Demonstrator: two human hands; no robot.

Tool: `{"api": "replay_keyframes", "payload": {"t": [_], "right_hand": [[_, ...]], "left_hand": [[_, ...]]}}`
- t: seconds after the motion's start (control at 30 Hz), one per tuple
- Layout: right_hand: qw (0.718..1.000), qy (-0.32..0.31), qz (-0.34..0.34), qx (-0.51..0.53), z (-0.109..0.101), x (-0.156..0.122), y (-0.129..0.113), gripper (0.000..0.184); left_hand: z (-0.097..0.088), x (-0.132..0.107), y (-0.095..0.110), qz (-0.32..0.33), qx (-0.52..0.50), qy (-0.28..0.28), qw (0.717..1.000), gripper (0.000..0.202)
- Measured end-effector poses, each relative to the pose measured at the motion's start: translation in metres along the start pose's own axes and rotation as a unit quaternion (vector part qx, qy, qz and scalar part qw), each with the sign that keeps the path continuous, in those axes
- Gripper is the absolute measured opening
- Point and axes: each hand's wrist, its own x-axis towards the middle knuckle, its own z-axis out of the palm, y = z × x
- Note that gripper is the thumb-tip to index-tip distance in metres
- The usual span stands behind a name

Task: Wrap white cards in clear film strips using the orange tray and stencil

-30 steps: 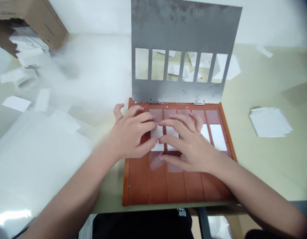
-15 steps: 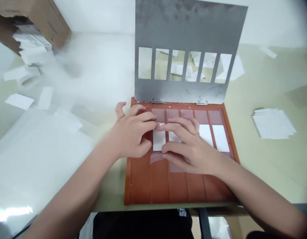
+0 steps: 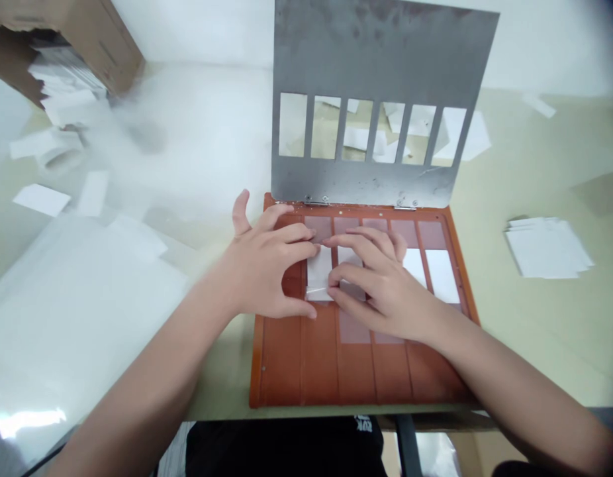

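An orange-brown grooved board [image 3: 306, 361] lies in front of me with a grey metal plate [image 3: 380, 53] hinged up at its far edge; the plate has several rectangular windows. White cards sit in the board's channels, two of them at the right [image 3: 441, 275]. My left hand [image 3: 267, 268] and my right hand [image 3: 380, 281] meet over a white card [image 3: 318, 273] in a left channel. Fingertips of both hands press on it, fingers spread and flat. A clear film strip [image 3: 353, 328] lies in the channel below my right hand.
A stack of white cards [image 3: 547, 246] lies on the table at the right. Loose white cards [image 3: 41, 199] and a brown cardboard box [image 3: 83, 40] are at the far left. Clear plastic sheeting [image 3: 73, 298] covers the left side. More cards show behind the plate's windows.
The film strip that curled up under the card is now tucked flat. My left thumb has moved down to the card's lower edge and my right fingers have curled closer in.
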Motion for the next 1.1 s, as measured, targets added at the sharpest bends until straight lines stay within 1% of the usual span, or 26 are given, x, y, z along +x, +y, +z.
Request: {"api": "replay_keyframes", "payload": {"t": [0.13,0.33,0.43,0.5,0.57,0.7,0.73,0.8,0.87,1.0,1.1], "right_hand": [[1.000,0.001,-0.005,0.003,-0.0010,0.0006,0.0004,0.019],[1.000,0.013,-0.013,0.004,0.0000,-0.0007,0.0024,0.022],[0.999,0.025,-0.029,0.009,-0.0002,-0.0015,0.0027,0.038],[0.999,0.033,-0.034,0.007,-0.0004,-0.0016,0.0024,0.040],[0.998,0.048,-0.038,0.003,-0.0005,-0.0012,0.0019,0.037],[0.996,0.078,-0.025,-0.027,0.0010,0.0008,0.0016,0.018],[0.996,0.083,-0.020,-0.036,0.0017,0.0015,0.0018,0.016],[0.995,0.090,-0.013,-0.050,0.0033,0.0028,0.0025,0.018],[0.994,0.092,-0.009,-0.056,0.0048,0.0039,0.0033,0.018],[0.995,0.085,-0.009,-0.059,0.0067,0.0049,0.0046,0.016],[0.994,0.092,-0.010,-0.053,0.0086,0.0048,0.0048,0.015]], "left_hand": [[0.0025,0.0016,0.0003,-0.004,0.011,0.014,1.000,0.046],[0.0052,0.0016,0.0001,0.002,0.015,0.035,0.999,0.033],[0.0053,0.0016,0.0004,0.000,0.009,0.033,0.999,0.028],[0.0048,0.0017,0.0015,-0.008,0.005,0.027,1.000,0.027],[0.0044,0.0018,0.0029,-0.019,0.003,0.029,0.999,0.026],[0.0051,0.0018,0.0046,-0.021,0.006,0.041,0.999,0.024],[0.0054,0.0018,0.0046,-0.019,0.007,0.043,0.999,0.024],[0.0059,0.0018,0.0043,-0.020,0.006,0.048,0.999,0.024],[0.0055,0.0020,0.0041,-0.024,0.001,0.039,0.999,0.026],[0.0040,0.0023,0.0037,-0.027,-0.013,0.009,1.000,0.035],[0.0034,0.0020,0.0038,-0.022,-0.011,0.009,1.000,0.041]]}}
